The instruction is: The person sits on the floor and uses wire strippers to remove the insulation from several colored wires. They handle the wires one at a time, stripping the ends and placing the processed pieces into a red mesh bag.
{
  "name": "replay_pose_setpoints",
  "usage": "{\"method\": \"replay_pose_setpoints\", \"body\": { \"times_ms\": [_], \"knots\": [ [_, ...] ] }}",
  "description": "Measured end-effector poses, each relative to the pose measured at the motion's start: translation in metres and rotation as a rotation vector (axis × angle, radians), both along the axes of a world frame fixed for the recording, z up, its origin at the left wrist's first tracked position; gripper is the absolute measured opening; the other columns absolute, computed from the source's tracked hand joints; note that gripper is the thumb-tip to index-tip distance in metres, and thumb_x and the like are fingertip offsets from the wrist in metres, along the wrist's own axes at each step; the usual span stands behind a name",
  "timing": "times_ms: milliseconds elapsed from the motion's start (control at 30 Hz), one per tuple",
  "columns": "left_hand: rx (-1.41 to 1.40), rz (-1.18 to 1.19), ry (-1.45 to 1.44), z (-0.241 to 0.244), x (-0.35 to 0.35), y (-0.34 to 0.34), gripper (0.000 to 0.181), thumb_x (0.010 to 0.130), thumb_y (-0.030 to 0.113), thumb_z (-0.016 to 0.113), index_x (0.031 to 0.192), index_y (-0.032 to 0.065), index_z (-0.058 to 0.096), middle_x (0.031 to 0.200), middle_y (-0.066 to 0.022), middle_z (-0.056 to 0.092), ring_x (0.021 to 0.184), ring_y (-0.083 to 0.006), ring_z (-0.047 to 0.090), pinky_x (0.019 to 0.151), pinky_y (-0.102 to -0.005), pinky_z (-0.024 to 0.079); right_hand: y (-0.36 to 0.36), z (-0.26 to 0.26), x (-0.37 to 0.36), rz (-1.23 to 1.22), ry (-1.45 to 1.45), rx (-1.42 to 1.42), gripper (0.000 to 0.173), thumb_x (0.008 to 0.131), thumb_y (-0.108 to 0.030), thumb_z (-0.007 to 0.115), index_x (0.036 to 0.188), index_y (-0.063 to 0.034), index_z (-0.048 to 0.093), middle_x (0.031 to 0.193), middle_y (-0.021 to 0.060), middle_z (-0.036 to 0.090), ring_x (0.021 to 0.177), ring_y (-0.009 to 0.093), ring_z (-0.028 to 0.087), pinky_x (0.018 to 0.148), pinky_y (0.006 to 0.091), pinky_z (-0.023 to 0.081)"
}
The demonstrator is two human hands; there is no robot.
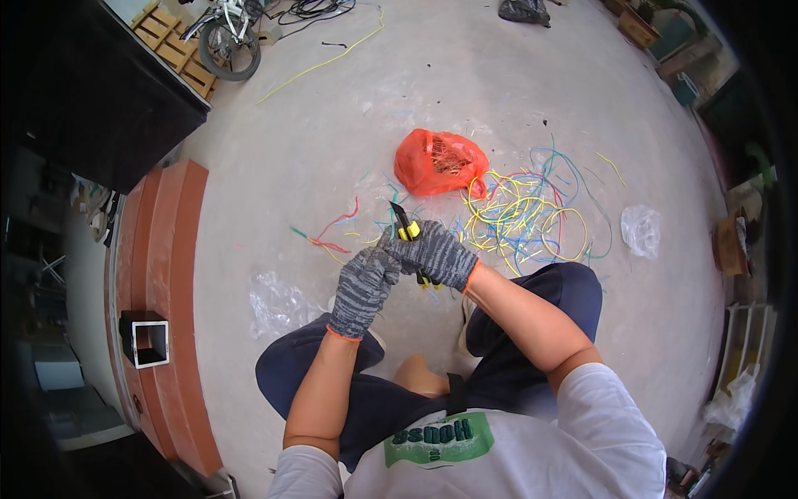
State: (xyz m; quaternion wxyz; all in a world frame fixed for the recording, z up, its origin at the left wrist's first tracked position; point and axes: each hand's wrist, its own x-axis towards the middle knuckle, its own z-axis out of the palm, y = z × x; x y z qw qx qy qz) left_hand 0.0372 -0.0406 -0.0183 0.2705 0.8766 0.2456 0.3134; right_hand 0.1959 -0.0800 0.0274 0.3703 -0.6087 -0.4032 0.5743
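Note:
Both hands wear grey knitted work gloves with orange cuffs and meet in front of my knees. My right hand (433,249) is closed around a yellow and black utility knife (409,231), its dark blade pointing up and away from me. Against its fingertips, my left hand (365,284) is curled; whatever lies between the fingers is hidden. Thin red, green and yellow electrical wires (321,240) lie just beyond the left glove, and one yellowish end runs behind it. To the right of the knife spreads a tangled heap of coloured wires (523,212).
A red plastic bag (414,165) holding fine copper-coloured strands stands beyond my hands. Clear plastic bags lie at left (280,305) and right (640,231). Reddish steps (187,312) border the floor at left. A bicycle (229,47) and a black bag (525,11) are farther off.

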Motion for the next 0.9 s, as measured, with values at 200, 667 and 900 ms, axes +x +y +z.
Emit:
{"method": "replay_pose_setpoints", "body": {
  "times_ms": [200, 667, 900],
  "knots": [
    [0.105, -0.067, -0.003, 0.012, -0.004, 0.006, 0.012, 0.068, -0.004, 0.052, 0.076, 0.0042, 0.054, 0.07, -0.0094, 0.055, 0.062, -0.0226, 0.054, 0.054, -0.0321, 0.045, 0.0, -0.041, 0.014, 0.027, -0.631, 0.574, 0.017, 0.075, -0.019, 0.057, 0.081, -0.0028, 0.057, 0.069, 0.0156, 0.055, 0.064, 0.031, 0.053, 0.059, 0.0374, 0.043],
    [-1.191, -0.282, -0.187, 0.019, -0.015, -0.007, 0.015, 0.085, 0.012, 0.051, 0.092, 0.0007, 0.055, 0.082, -0.006, 0.059, 0.074, -0.013, 0.057, 0.068, -0.0264, 0.046, 0.001, -0.013, 0.033, -0.185, 0.516, -0.031, 0.02, 0.079, -0.021, 0.057, 0.082, -0.0012, 0.056, 0.058, 0.0031, 0.051, 0.043, 0.01, 0.043, 0.046, 0.0252, 0.043],
    [-0.759, -0.264, -0.063, 0.019, 0.005, -0.002, 0.02, 0.084, 0.012, 0.051, 0.097, -0.0019, 0.054, 0.087, -0.0067, 0.059, 0.077, -0.0161, 0.057, 0.072, -0.0263, 0.045, 0.0, -0.023, 0.015, -0.277, 0.221, 0.021, 0.024, 0.076, -0.028, 0.059, 0.071, -0.0041, 0.058, 0.058, 0.0019, 0.054, 0.05, 0.009, 0.047, 0.047, 0.0254, 0.039]
  ]
}}
